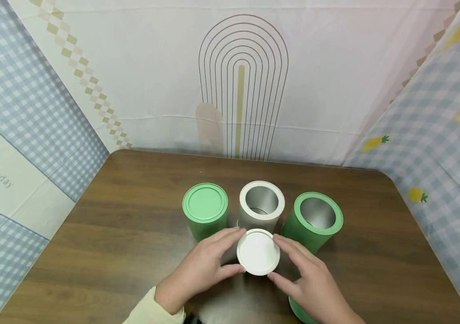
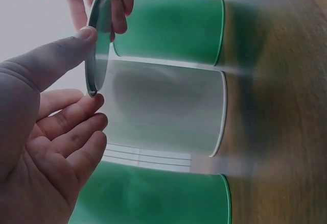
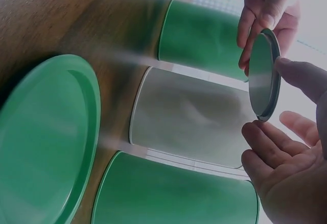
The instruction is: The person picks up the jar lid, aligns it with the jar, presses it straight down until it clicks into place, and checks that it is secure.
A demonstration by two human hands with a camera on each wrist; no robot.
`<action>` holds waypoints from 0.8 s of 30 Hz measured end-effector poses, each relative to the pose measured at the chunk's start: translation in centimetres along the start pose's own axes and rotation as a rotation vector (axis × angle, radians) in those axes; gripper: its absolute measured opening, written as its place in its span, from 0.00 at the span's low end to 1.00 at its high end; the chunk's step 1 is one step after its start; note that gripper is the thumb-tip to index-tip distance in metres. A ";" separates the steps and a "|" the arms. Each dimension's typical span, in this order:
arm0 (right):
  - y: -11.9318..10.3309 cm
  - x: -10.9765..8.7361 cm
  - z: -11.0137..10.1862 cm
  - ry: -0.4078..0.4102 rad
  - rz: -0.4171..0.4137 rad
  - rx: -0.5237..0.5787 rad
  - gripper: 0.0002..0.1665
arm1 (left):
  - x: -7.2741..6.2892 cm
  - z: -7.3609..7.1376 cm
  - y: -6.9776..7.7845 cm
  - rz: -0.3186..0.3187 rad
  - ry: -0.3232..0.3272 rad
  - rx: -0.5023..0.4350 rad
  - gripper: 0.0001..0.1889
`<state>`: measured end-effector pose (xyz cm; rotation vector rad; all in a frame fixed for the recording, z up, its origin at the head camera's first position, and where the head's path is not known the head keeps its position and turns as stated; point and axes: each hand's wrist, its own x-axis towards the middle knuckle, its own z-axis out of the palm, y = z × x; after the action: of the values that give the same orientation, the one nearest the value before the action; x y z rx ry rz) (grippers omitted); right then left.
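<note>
Between both hands is a white round lid [image 1: 258, 252], held level above the table in front of an open white can [image 1: 262, 219]. My left hand [image 1: 201, 265] pinches the lid's left edge with thumb and fingers. The right hand [image 1: 310, 279] pinches its right edge the same way. In the left wrist view the lid [image 2: 98, 45] is seen edge-on, its shiny metal underside facing the cans. To the left of the white can stands a green can [image 1: 205, 203] with its lid on. On the right is a green can [image 1: 306, 231], open at the top, its bare metal inside showing.
A loose green lid [image 3: 48, 142] lies on the table beside the right forearm, partly hidden under it in the head view. The brown wooden table [image 1: 104, 252] reaches back to a white cloth [image 1: 153, 90], with checked cloths on both sides.
</note>
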<state>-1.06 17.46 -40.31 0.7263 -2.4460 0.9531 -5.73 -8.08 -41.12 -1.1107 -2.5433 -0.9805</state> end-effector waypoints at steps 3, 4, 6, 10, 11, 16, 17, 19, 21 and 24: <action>-0.1 0.2 -0.1 -0.019 0.018 0.027 0.38 | 0.1 -0.1 0.1 0.004 0.018 0.005 0.39; -0.2 0.2 -0.1 -0.025 0.024 0.032 0.37 | 0.1 -0.2 0.2 0.005 0.025 0.006 0.39; -0.2 0.4 -0.1 -0.022 0.022 0.031 0.36 | 0.2 -0.3 0.3 0.004 0.045 0.005 0.40; -0.3 0.8 -0.2 -0.002 -0.003 0.016 0.38 | 0.4 -0.5 0.5 0.004 0.070 0.006 0.40; -0.3 0.9 -0.3 0.001 -0.007 0.013 0.37 | 0.5 -0.5 0.5 0.005 0.075 0.005 0.39; -0.2 1.0 -0.4 0.006 0.004 0.038 0.34 | 1.0 -0.6 0.7 0.027 0.100 0.018 0.39; -0.1 1.1 -0.4 0.006 0.010 0.036 0.33 | 1.2 -0.6 0.7 0.033 0.107 0.021 0.39; -0.1 1.1 -0.5 0.010 0.017 0.036 0.32 | 1.6 -0.7 0.8 0.047 0.120 0.032 0.39; -0.1 1.3 -0.5 0.012 0.024 0.034 0.30 | 1.9 -0.8 0.8 0.055 0.130 0.035 0.39; -0.1 1.4 -0.6 0.014 0.032 0.032 0.30 | 2.1 -1.0 0.9 0.051 0.134 0.036 0.39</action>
<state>-2.00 17.34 -39.08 0.6911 -2.4425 1.0077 -6.68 -7.03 -39.05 -1.0579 -2.4049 -0.9593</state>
